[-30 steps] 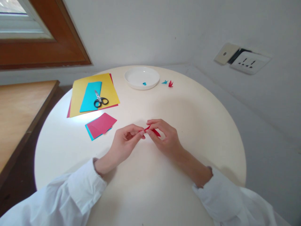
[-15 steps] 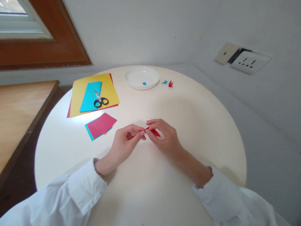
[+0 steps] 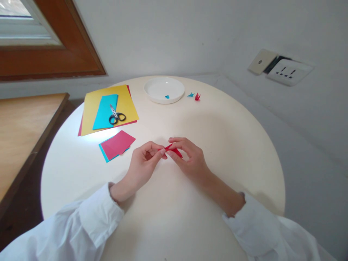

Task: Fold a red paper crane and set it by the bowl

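Note:
Between my two hands, above the middle of the white table, is a small folded red paper (image 3: pixel 178 153). My left hand (image 3: pixel 145 161) pinches its left end between thumb and fingers. Thumb and index finger of my right hand (image 3: pixel 191 159) grip it from the other side, and a pointed red flap shows in the gap under that index finger. Fingers cover much of the paper, so its full shape is hidden. To the left of my left hand lie small red paper sheets (image 3: pixel 118 145) on top of blue ones (image 3: pixel 104 154).
Black-handled scissors (image 3: pixel 116 116) rest on a folded blue paper (image 3: pixel 102 114) over yellow sheets (image 3: pixel 129 105) at the back left. A white dish (image 3: pixel 152 98) holds a blue paper scrap (image 3: pixel 167 96). Beside it stand a blue paper crane (image 3: pixel 190 95) and a red one (image 3: pixel 197 97).
Both hands have shifted very slightly left with the red paper. The pinch on it stays, and a thin red point now shows a little more between the fingertips.

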Motion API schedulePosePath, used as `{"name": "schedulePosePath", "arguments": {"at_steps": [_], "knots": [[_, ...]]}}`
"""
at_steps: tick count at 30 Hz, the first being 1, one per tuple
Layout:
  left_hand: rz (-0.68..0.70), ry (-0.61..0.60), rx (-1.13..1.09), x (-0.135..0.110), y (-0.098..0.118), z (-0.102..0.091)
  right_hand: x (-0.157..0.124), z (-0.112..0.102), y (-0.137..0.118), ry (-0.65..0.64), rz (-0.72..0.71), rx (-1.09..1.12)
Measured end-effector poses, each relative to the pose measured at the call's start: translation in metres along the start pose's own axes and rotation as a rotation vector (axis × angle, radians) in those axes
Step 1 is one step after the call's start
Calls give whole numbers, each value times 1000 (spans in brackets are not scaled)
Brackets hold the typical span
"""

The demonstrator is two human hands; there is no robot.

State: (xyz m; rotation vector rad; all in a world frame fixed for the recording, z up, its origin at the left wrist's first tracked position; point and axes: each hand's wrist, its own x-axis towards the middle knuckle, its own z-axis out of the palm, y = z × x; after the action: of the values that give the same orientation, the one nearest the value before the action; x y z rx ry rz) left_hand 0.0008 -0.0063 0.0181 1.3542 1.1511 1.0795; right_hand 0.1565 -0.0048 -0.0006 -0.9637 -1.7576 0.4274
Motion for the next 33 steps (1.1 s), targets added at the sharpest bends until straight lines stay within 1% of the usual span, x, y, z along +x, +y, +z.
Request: {"name": "schedulePosePath", "arguments": {"at_steps": [3,7,11,17,25,33], "knots": [[7,11,14,0,0,0,-1,1,2,-12,59,48],[-2,18,20,0,0,0,-4,4,3,-25,192,160],[23,24,23,-1,-1,1,-4,6,2,-4,269,264],[79,43,-19,-2,-3,1,-2,7,-1,3,283,265],[53,53,-1,-4,-2,2,-2,7,-1,19,266,244],[76,48,10,-4,-2,3,-1,7,-4,32,240,161]]}}
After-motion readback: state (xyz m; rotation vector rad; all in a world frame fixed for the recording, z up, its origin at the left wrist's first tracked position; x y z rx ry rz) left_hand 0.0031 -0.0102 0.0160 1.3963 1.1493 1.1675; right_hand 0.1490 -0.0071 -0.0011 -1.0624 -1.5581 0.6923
